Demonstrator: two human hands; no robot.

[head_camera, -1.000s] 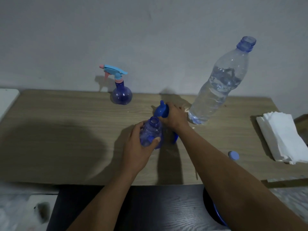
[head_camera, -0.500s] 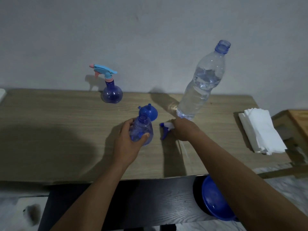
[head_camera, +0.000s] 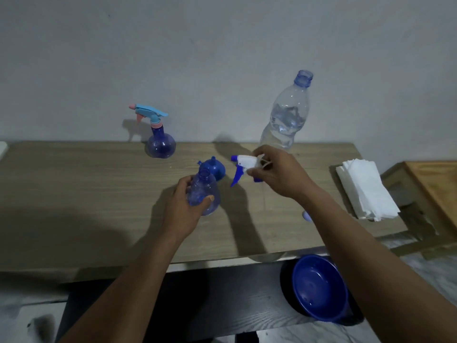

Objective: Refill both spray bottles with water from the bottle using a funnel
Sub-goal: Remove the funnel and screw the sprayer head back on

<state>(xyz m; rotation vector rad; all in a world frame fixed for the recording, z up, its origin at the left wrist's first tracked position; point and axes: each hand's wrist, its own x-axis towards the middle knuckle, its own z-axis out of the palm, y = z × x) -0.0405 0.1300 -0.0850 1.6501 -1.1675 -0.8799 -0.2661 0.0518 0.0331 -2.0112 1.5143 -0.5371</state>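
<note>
The headless blue spray bottle [head_camera: 204,194] stands upright on the wooden table [head_camera: 74,194], near its middle, its neck open. The left hand [head_camera: 181,209] grips it, fingers and thumb wrapped round its body. Just to its right, raised above the table, the right hand [head_camera: 279,175] pinches the white-and-blue trigger head [head_camera: 243,165], nozzle pointing left. The blue funnel [head_camera: 215,168] rests on the table just behind the held bottle. Farther back, by the wall, the uncapped water bottle [head_camera: 288,117] stands partly full, and well to its left the second spray bottle [head_camera: 160,143] wears a light-blue and pink trigger. A pale blue cap [head_camera: 306,216] peeks from behind the right forearm. White paper napkins [head_camera: 366,189] lie at the table's right end; a blue bowl [head_camera: 319,288] sits on the dark surface below.
</note>
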